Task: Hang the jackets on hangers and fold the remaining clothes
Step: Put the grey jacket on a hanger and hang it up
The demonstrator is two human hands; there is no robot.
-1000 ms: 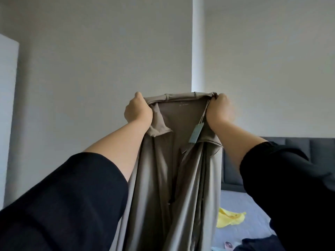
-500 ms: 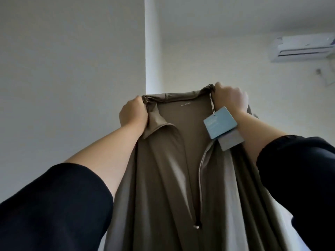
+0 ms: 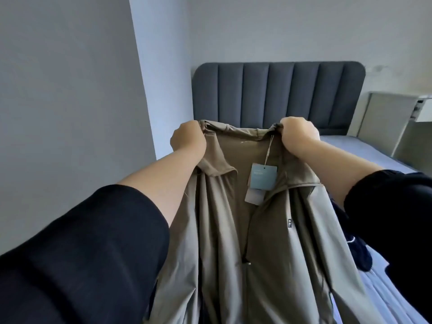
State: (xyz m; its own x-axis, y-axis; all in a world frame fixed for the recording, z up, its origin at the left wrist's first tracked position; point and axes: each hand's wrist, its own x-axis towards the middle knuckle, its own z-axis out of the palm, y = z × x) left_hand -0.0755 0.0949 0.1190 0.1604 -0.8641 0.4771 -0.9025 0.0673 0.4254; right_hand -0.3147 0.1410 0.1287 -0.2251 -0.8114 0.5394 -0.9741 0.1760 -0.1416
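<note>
**A:** Big picture first: the bed takes the view from two o'clock round to five. Its padded headboard stands up at one.

**B:** And in front of it?

**A:** The olive jacket, held up in the air between the person and the bed. It hangs from centre frame straight down to six o'clock, front open, lining towards the camera. I cannot tell whether the hem touches anything (the bottom runs out of frame).

**B:** Anything else waiting?

**A:** A dark navy garment lies on the bed at four o'clock, partly behind the jacket.

**B:** Hands?

**A:** Both are clenched on the collar. The left hand at ten o'clock bunches one end. The right hand at two o'clock grips the other, fingers curled into the fabric.

**B:** Small stuff?

**A:** A blue paper tag dangles on a string just below the right hand. The zip pull sits low, near six.

**B:** So which step is this?

**A:** I'd say the jacket is spread by its shoulders, ready for a hanger but not yet on one, and no hanger shows anywhere. By my reckoning, the next move calls for one hand to take the whole collar. That frees the other to fetch a hanger and feed it into the shoulders.
</note>
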